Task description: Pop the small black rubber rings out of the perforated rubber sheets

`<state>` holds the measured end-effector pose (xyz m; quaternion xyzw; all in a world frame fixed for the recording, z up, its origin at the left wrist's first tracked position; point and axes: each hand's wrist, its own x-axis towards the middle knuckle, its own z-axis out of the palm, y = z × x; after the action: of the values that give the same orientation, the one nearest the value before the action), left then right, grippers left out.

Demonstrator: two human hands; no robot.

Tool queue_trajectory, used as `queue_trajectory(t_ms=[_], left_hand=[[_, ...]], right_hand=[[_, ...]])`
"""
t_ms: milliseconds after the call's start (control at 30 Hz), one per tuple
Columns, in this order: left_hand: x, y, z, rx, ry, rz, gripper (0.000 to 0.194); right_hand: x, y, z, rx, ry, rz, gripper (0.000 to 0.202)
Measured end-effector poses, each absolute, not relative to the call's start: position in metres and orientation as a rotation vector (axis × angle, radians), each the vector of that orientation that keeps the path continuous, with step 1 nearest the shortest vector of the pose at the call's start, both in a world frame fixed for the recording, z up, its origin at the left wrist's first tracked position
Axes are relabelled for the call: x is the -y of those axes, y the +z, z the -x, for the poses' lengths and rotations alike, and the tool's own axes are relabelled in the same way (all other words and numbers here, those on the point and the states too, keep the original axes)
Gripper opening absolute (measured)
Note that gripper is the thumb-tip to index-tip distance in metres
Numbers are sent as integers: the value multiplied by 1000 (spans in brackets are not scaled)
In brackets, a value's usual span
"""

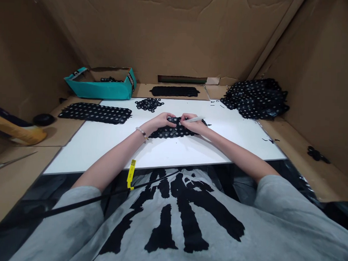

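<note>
One white board [82, 146], bearing the work. One dotted pile [256, 98], at its far right corner. One box [102, 90], dark pieces inside. One dotted sheet [96, 112], laid out at left. One smaller sheet [165, 133], mid-board, apparently being worked; its edge is pinched by the left hand [163, 120]. One pen-like tool [196, 119], gripped in the right hand [194, 126]. Finished and unfinished portions cannot be told apart; the tool's tip and the box's depths are hidden.
</note>
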<state>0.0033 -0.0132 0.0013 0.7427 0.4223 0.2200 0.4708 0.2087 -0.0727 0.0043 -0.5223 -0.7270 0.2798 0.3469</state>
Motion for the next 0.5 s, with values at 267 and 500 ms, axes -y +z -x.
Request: queue_trajectory(t_ms=[267, 500], left_hand=[[10, 3, -2, -998, 510, -1847, 46], [10, 9, 0, -946, 449, -1825, 41]], right_hand=[[70, 1, -198, 1965, 536, 1393, 12], [71, 2, -199, 1949, 534, 1369, 12]])
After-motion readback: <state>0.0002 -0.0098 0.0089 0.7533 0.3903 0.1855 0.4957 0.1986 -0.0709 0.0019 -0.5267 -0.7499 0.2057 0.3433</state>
